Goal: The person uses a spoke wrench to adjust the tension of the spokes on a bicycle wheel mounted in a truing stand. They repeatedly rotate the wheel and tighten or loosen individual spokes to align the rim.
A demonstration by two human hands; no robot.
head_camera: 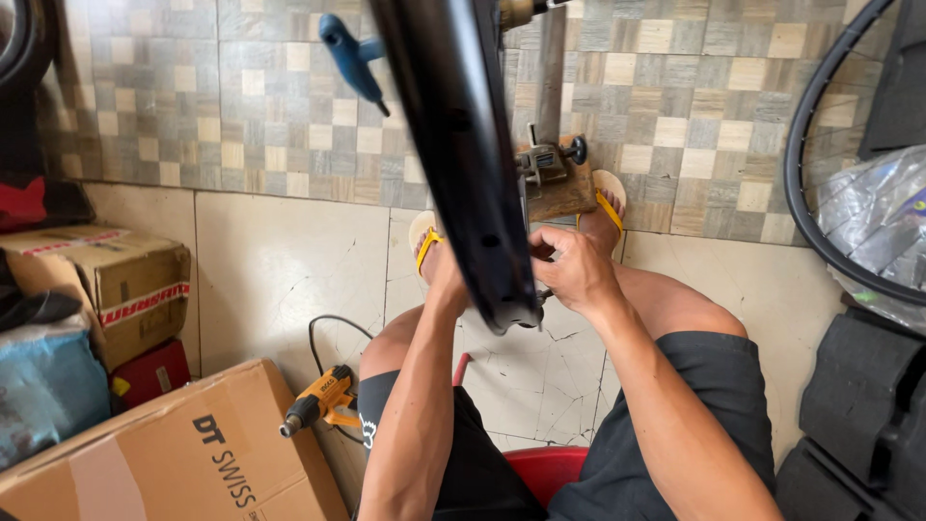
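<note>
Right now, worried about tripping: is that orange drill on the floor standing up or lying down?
Lying down. The orange drill rests on its side on the floor tiles, beside the cardboard box.

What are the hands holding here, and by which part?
Both hands work at the lower end of the black frame tube. The right hand grips there; the left hand is mostly hidden.

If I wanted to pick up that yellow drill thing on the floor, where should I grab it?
Grab the yellow power tool by its handle, the yellow part sticking out at the back, probably coming from above on the right. It lies on its side with its dark nose pointing left toward the cardboard box, so the handle end is the free one. Watch the black cord trailing behind it.
</note>
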